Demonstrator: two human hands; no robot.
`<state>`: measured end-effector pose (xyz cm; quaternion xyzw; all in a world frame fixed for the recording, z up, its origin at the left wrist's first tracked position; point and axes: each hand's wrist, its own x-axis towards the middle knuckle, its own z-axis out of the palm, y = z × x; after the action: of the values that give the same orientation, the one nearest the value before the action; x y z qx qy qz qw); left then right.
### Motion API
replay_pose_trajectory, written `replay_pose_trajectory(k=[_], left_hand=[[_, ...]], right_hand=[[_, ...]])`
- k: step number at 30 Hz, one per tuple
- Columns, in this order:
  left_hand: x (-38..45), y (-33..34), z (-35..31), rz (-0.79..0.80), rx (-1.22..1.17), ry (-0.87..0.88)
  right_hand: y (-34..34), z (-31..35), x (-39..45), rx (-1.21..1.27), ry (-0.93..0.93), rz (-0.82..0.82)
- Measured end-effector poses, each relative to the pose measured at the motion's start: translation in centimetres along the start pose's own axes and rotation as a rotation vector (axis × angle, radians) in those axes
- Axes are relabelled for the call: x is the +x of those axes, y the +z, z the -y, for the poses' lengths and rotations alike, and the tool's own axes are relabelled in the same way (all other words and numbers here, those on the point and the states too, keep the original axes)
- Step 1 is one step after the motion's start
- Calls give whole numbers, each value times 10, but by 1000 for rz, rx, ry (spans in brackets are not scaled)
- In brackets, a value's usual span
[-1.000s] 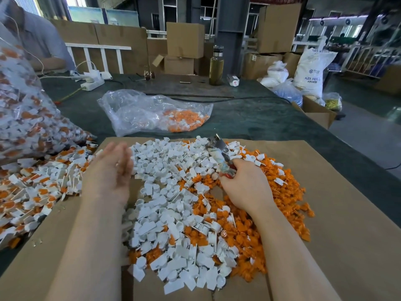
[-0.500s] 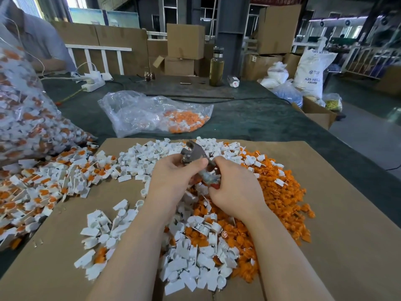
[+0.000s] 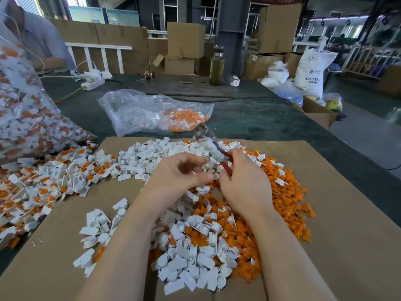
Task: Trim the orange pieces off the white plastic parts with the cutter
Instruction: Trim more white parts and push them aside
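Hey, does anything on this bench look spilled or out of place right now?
Mostly sorted piles, but untrimmed white-and-orange parts spill from the big clear bag off the cardboard sheet onto the dark table. A small round red-and-white piece among the orange offcuts looks foreign.

Glass bottle [image 3: 216, 68] upright at worktop [image 3: 249, 118] far edge; power strip [image 3: 92, 80] well left of it, white sack [image 3: 312, 71] right, cardboard boxes [image 3: 185, 40] behind.
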<state>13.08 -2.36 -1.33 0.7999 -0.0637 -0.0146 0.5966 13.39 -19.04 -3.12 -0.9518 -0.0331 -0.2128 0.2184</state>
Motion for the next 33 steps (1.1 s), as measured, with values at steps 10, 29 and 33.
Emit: replay_pose_trajectory(k=[10, 29, 33], left_hand=[[-10, 26, -3, 421, 657, 210], [8, 27, 26, -80, 873, 250], [9, 18, 25, -129, 878, 176]], right_hand=[[5, -7, 8, 113, 256, 41], [3, -16, 9, 226, 366, 116], [1, -17, 9, 303, 379, 134]])
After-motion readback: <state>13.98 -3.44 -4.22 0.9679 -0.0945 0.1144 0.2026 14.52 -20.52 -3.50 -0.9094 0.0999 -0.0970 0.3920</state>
